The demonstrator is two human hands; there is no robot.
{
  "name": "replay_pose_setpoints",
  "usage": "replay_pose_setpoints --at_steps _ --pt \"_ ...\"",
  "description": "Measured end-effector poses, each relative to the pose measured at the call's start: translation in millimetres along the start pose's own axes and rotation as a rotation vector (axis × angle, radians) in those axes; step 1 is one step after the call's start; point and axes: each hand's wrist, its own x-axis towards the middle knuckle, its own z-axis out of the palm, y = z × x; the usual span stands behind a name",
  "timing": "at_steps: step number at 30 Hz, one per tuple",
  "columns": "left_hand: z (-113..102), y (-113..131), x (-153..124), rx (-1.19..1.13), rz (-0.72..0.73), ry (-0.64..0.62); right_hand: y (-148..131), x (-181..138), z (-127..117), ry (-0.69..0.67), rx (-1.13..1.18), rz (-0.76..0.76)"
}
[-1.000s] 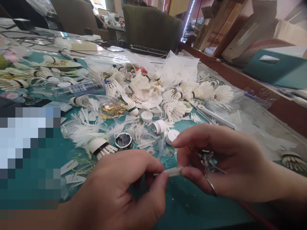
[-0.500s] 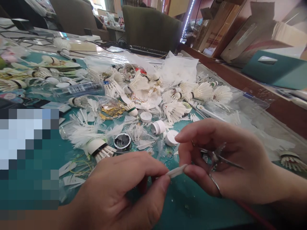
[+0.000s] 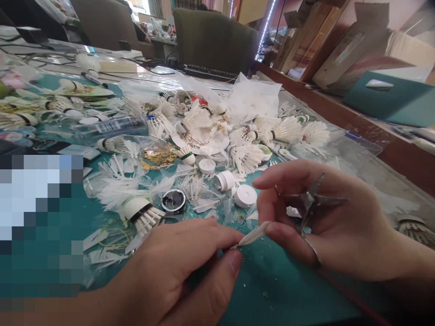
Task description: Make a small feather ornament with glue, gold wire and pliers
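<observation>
A small white feather (image 3: pixel 253 234) is stretched between my two hands above the green mat. My left hand (image 3: pixel 190 262) pinches its lower end between thumb and forefinger, where a tiny yellowish bit shows at the fingertips. At the upper end, my right hand (image 3: pixel 322 222) grips the feather's tip with the thumb against the curled fingers. A grey, star-shaped metal piece (image 3: pixel 311 199) sits at that palm, and a thin metal loop (image 3: pixel 312 251) goes round the base of the right thumb. Whether the two are joined, I cannot tell.
Beyond my hands lie an open black jar (image 3: pixel 173 200), a white lid (image 3: pixel 245 195) and a white jar (image 3: pixel 224 180). A shuttlecock (image 3: pixel 141 212) rests at left. Several more shuttlecocks (image 3: pixel 287 129), loose feathers and plastic bags (image 3: pixel 253 99) cover the mat further back.
My right hand has turned, bringing the star-shaped metal piece face-on, and lifted slightly. More of the feather now shows between my hands. The left hand has shifted a little to the right.
</observation>
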Motion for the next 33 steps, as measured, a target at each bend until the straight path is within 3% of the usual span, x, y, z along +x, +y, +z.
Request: replay_pose_setpoints --at_steps 15,18,21,25,28,33 --pt "-4.1 2.2 4.2 -0.068 -0.072 -0.072 2.1 1.2 -3.1 -0.006 -0.063 -0.075" --pt "-6.8 2.3 4.8 -0.102 -0.214 -0.073 2.8 2.5 -7.7 0.083 -0.174 -0.091" --pt "-6.5 -1.0 1.9 -0.235 -0.431 -0.078 3.3 3.5 -12.8 0.166 -0.474 -0.152" --pt "-1.3 -5.1 -1.1 -0.438 -0.635 -0.085 4.1 -3.2 -10.8 -0.037 -0.828 -0.332" --pt "-0.3 -4.7 -0.5 -0.467 -0.719 -0.079 3.3 -11.7 -3.6 -0.177 -0.973 -0.356" --pt "-2.6 -3.0 -0.6 -0.462 -0.701 -0.083 -0.1 -16.8 1.4 -0.197 -1.050 -0.336"
